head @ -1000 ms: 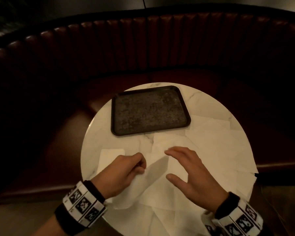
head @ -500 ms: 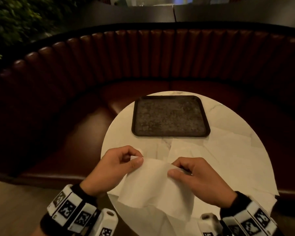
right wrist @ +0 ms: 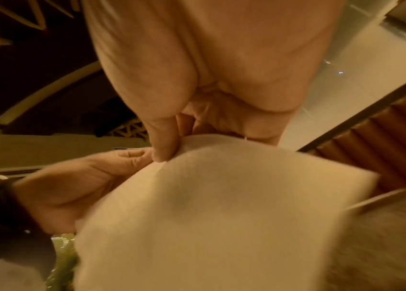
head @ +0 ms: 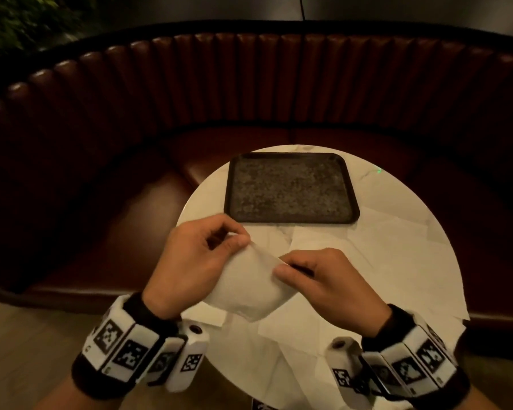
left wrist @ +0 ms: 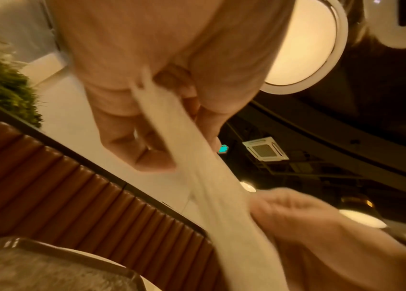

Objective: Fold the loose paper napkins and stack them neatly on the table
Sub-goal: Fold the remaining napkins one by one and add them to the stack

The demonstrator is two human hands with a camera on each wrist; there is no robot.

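Observation:
A white paper napkin (head: 246, 287) hangs doubled over in the air above the near part of the round marble table (head: 202, 190). My left hand (head: 202, 258) pinches its upper left corner between thumb and forefinger. My right hand (head: 317, 276) pinches the upper right corner, close to the left hand. The wrist views show the napkin (left wrist: 197, 163) stretched between both hands and the napkin (right wrist: 222, 206) draping below my right thumb. Several loose unfolded napkins (head: 397, 255) lie spread over the right and near side of the table.
A dark rectangular tray (head: 290, 187) sits on the far half of the table. A curved brown leather booth seat (head: 249, 93) wraps round the table's far side. Green foliage (head: 21, 22) shows at the top left.
The napkin has been lifted off the table. My right hand went from open above the paper to pinching its corner, and both hands have drawn closer together, doubling the sheet.

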